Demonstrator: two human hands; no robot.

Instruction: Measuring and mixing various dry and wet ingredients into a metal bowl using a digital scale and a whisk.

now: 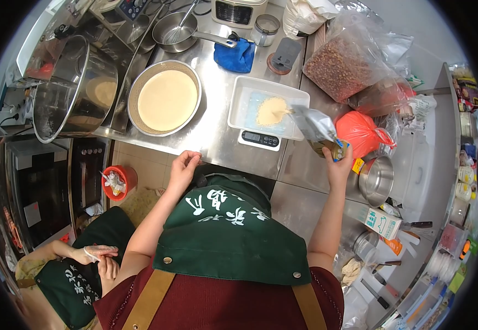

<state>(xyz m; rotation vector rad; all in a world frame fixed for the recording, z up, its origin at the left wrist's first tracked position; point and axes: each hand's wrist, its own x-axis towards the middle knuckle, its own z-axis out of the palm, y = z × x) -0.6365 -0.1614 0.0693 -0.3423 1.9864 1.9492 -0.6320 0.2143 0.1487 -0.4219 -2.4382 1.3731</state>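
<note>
A person in a dark green apron (228,242) tips a silver bag (317,127) over a white tray (240,92) at a metal tabletop (216,126). The right hand (336,164) pinches the bag by its raised end, thumb and fingers pressed against it, while the mouth slants down to the left, inside the tray's right side. Below the mouth, pale yellow powder (272,112) lies in a loose heap near the middle of the tray, which rests on a digital scale (259,139).

The left hand (184,168) is near the tabletop's front edge, its fingers curled in toward the thumb; whether the tips meet or hold anything cannot be told. Just beyond it stands a round bowl (133,104) of smooth, cream-coloured batter (167,100), well apart from the tray.

Farther back, a whisk (183,21) leans in a saucepan (168,45), with a blue cloth (234,57) beside its handle. To the right, a knotted red plastic bag (358,131) sits close to the silver bag, in front of a clear sack of reddish-brown bits (339,67). At lower left, a co-worker's gloved hand (99,252) touches the other hand (108,268).
</note>
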